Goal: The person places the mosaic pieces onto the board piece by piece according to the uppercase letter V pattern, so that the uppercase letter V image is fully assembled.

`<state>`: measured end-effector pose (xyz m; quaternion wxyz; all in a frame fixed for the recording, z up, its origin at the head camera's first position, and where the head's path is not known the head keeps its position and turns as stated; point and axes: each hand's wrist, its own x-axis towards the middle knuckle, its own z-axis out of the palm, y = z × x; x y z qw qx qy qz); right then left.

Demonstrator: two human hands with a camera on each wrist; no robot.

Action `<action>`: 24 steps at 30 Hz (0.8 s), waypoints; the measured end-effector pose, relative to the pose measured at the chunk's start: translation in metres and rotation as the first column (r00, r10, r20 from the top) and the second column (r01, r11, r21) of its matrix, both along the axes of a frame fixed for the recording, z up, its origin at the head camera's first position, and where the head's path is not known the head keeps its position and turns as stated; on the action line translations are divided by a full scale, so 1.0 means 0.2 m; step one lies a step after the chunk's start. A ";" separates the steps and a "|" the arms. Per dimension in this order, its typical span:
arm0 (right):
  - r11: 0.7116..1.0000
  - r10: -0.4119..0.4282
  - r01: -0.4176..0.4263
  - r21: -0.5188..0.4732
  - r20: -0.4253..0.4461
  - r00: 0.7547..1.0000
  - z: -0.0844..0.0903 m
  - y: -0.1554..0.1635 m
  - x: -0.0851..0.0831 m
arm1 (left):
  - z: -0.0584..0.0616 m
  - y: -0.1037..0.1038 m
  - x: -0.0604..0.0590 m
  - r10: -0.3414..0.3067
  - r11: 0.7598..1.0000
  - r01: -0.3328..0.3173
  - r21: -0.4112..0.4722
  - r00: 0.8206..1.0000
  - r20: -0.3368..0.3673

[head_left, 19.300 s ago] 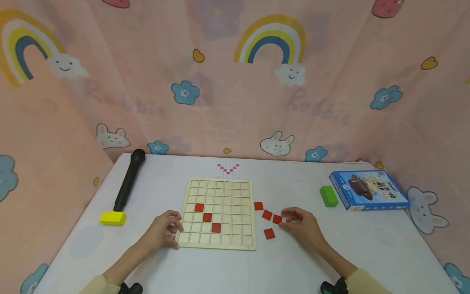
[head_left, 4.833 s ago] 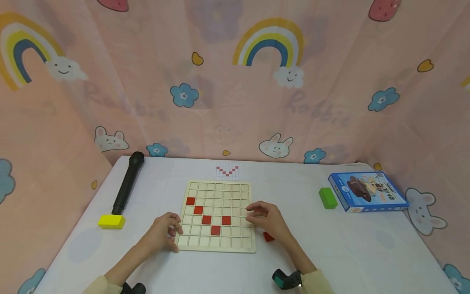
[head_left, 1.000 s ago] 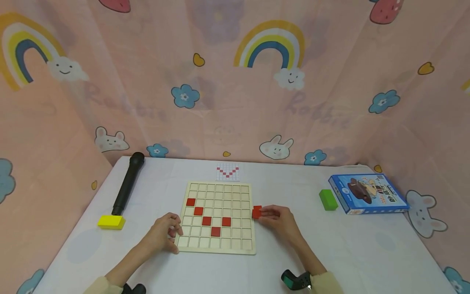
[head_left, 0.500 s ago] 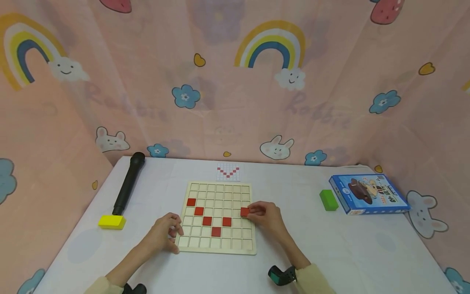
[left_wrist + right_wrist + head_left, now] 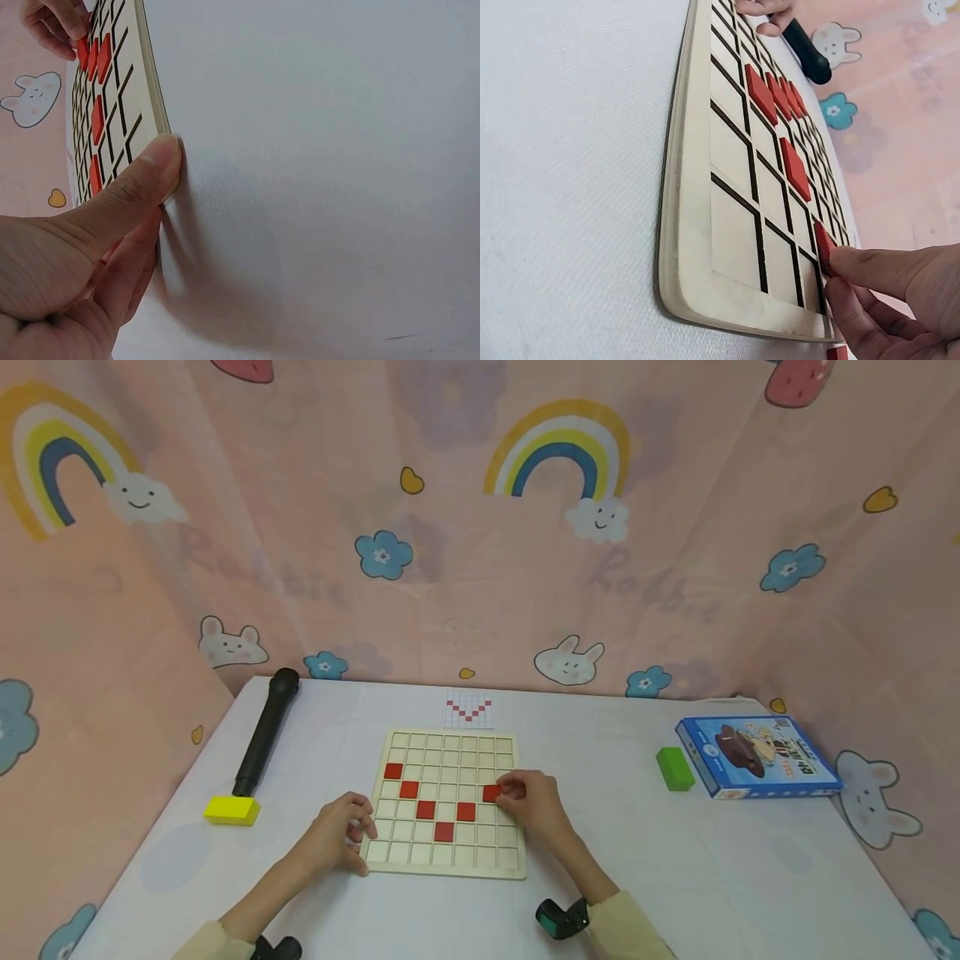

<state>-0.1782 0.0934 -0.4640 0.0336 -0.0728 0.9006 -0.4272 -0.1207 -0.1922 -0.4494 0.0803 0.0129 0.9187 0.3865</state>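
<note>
A pale wooden grid board lies flat, with several red square tiles in its cells forming a slanted line down and partly up again. My left hand grips the board's near left corner, the thumb on its edge. My right hand pinches a red tile between thumb and fingertips, over a cell toward the board's right side. Another red tile lies just past the board's right edge; in the head view the right hand hides it.
Behind the board lies a small pattern card with a red V of squares. At left are a black microphone-like rod and a yellow block. A green block and a blue box sit at right.
Over the last second my right hand has carried the red tile leftward from the board's right edge onto the grid. My left hand stays at the corner. Earlier, fewer tiles sat on the board.
</note>
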 end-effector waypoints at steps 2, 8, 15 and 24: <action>1.000 0.002 -0.002 -0.007 -0.004 1.000 0.00 0.00 0.00 | 0.00 0.00 0.00 0.001 1.000 -0.001 0.003 1.000 -0.001; 0.999 -0.004 0.004 -0.054 0.010 1.000 -0.01 -0.01 -0.01 | -0.01 0.01 0.00 0.007 1.000 -0.007 0.012 1.000 0.002; 0.996 -0.020 0.024 -0.089 0.042 0.999 -0.02 0.00 -0.01 | -0.01 0.00 0.00 0.000 1.000 0.000 0.016 1.000 -0.008; 0.990 -0.054 0.059 -0.126 0.038 0.998 0.00 0.13 -0.04 | -0.01 0.01 0.00 0.012 1.000 -0.012 0.013 1.000 0.009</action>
